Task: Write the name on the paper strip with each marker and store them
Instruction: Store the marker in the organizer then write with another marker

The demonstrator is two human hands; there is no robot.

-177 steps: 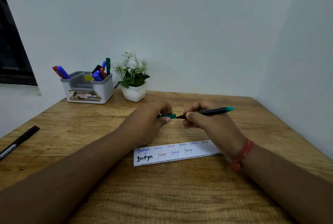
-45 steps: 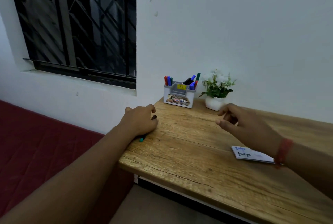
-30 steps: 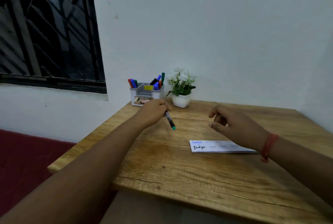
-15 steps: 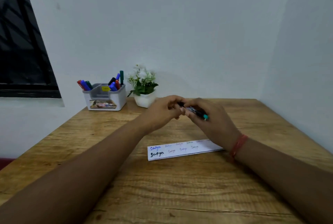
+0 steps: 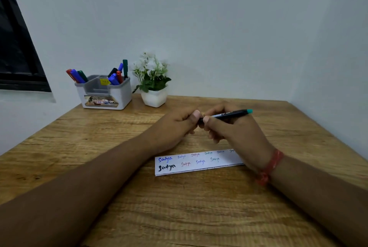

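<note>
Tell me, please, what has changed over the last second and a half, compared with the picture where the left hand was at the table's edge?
The left hand brought a teal-ended marker from the table's left edge to the middle, above the paper strip. The right hand, empty then, now grips the barrel, and the left hand pinches its near end. The strip, organizer and plant look unmoved.

Black marker [image 5: 229, 115] — teal-ended; white paper strip [image 5: 199, 164].

Both hands, left hand [image 5: 177, 125] and right hand [image 5: 235, 129], grip a black marker [image 5: 229, 114] above the paper strip [image 5: 199, 162].
</note>
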